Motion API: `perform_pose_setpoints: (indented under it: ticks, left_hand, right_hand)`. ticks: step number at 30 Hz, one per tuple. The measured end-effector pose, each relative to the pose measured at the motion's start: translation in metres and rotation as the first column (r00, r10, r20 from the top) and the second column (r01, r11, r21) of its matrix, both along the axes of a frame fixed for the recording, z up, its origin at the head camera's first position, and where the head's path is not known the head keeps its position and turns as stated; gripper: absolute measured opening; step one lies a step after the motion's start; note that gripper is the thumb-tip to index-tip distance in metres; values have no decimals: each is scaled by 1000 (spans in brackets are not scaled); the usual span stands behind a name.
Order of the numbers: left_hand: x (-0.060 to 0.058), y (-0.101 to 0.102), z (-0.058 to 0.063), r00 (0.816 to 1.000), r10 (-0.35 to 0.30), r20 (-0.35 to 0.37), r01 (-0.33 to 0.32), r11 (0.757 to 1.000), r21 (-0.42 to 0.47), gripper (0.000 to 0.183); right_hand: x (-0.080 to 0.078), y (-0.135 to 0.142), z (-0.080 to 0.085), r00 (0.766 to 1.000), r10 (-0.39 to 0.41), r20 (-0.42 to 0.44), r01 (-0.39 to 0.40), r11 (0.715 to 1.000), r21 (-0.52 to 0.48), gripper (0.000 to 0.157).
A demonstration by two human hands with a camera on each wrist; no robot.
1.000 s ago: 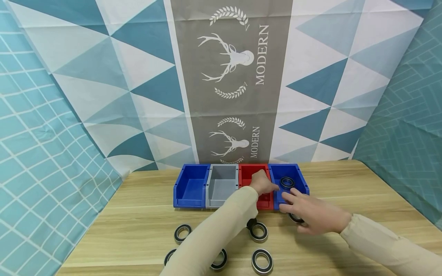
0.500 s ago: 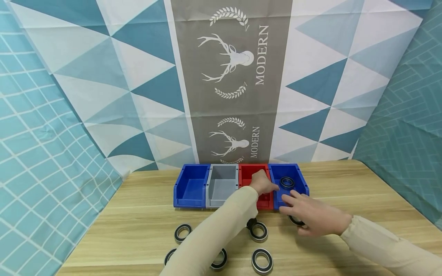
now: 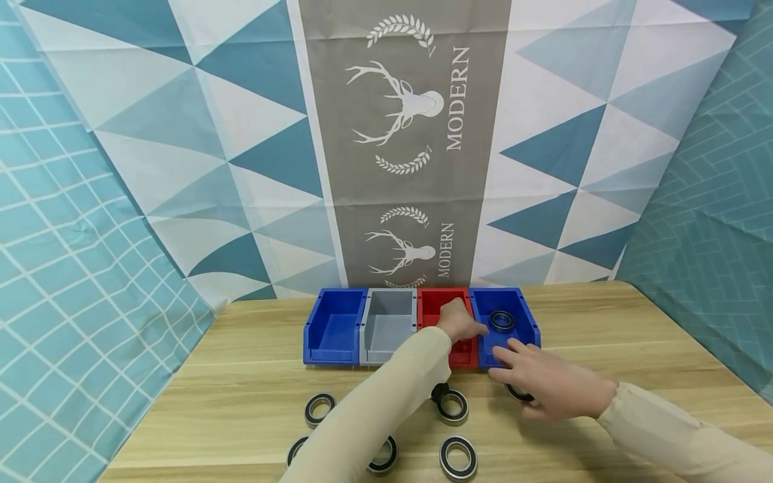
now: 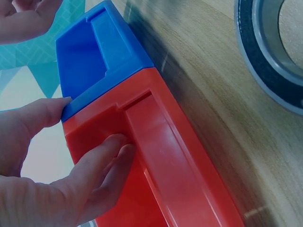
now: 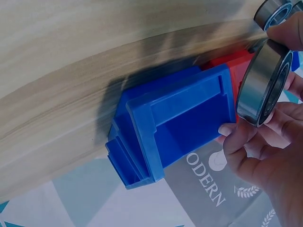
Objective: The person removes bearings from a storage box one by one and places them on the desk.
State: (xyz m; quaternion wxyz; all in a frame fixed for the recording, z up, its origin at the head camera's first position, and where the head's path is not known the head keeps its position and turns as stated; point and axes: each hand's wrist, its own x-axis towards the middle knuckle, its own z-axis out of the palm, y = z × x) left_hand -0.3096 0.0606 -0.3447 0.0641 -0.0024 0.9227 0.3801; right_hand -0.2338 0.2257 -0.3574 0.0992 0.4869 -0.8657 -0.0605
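In the head view my left hand [image 3: 460, 320] reaches into the red bin [image 3: 429, 298]. The left wrist view shows its loosely extended fingers [image 4: 106, 163] inside that bin and the thumb at the rim beside the blue bin [image 4: 118, 45], nothing held between them. My right hand [image 3: 552, 380] is in front of the right-hand blue bin [image 3: 525, 318], palm down. Between its thumb and fingers it grips a ball bearing [image 5: 258, 85], mostly hidden under the hand in the head view. Another bearing [image 3: 502, 320] lies inside that blue bin.
Left of the red bin stand a grey bin [image 3: 389, 325] and another blue bin [image 3: 335, 329]. Several bearings lie on the wooden table in front, including one by my left wrist [image 3: 453, 407] and one nearer [image 3: 458, 457]. A patterned cloth [image 3: 404, 134] hangs behind.
My right hand has shifted slightly toward me with the bearing it holds. The left hand stays in place at the red bin.
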Motion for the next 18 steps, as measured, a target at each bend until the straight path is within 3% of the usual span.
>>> perform_pose_setpoints:
  ticks: [18]
  left_hand:
    - [0,1,1,1000,14,25,-14,1000,19,45]
  right_hand:
    - [4,-6,-10,993,-33,113,29,999,35,49]
